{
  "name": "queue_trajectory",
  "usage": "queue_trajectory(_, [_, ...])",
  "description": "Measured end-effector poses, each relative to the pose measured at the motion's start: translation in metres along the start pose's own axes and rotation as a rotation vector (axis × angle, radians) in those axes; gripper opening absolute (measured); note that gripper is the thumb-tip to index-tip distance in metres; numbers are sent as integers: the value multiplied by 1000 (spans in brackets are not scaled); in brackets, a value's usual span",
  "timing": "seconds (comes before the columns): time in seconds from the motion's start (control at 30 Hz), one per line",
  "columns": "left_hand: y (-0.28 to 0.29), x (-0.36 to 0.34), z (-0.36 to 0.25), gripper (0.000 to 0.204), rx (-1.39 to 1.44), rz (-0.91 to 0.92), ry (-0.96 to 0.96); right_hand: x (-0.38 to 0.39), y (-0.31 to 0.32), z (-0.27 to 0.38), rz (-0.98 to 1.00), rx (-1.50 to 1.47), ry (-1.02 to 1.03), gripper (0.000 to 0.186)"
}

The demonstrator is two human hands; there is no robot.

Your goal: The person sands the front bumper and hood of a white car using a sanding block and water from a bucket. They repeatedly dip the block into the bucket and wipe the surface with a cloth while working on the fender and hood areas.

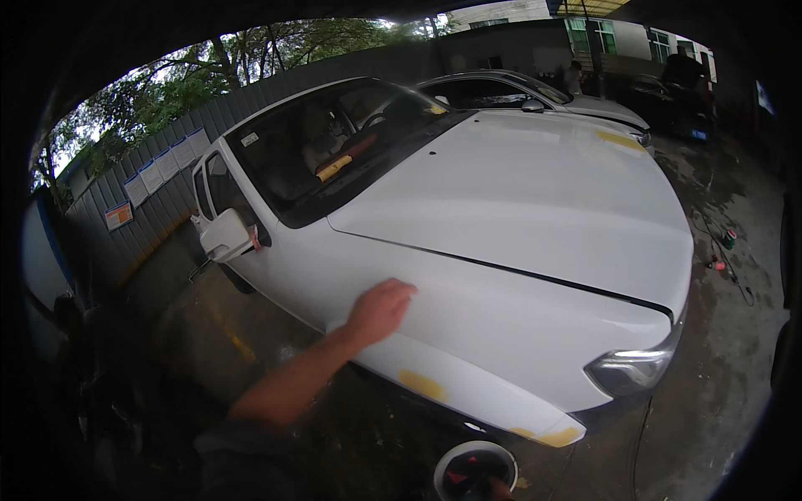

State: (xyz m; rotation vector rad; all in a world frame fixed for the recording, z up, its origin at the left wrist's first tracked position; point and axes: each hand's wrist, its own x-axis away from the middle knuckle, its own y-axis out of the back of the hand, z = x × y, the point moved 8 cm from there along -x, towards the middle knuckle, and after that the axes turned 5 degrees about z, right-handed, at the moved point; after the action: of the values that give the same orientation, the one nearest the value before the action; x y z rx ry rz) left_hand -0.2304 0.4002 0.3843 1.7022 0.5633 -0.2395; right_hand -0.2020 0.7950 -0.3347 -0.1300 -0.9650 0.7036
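My left hand [382,311] is over the front fender [468,326] of a white car, its fingers curled in toward the panel. Motion softens its outline, and whatever may lie beneath the fingers is hidden. Low in the view is a round container [441,468] with a white rim and a dark inside with red patches. Part of my right hand [499,488] shows at its lower side; the fingers are too dark and cut off to read. Yellowish patches [423,385] mark the lower fender, with another patch [561,436] at the bumper corner.
The side mirror [227,235] juts out at the left, and the headlight [639,367] sits at the front corner. Behind stands another light-coloured car [585,104]. A cable [727,259] and small red and green items lie on the wet floor. A metal fence [276,96] runs behind.
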Motion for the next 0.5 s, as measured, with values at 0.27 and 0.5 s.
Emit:
queue_trajectory(0.27, [139, -131, 334, 29, -362, -421, 267, -24, -39, 35, -322, 410, 0, 36])
queue_trajectory(0.5, [119, -276, 505, 71, -444, -258, 369, -39, -37, 1, -584, 539, 49, 35])
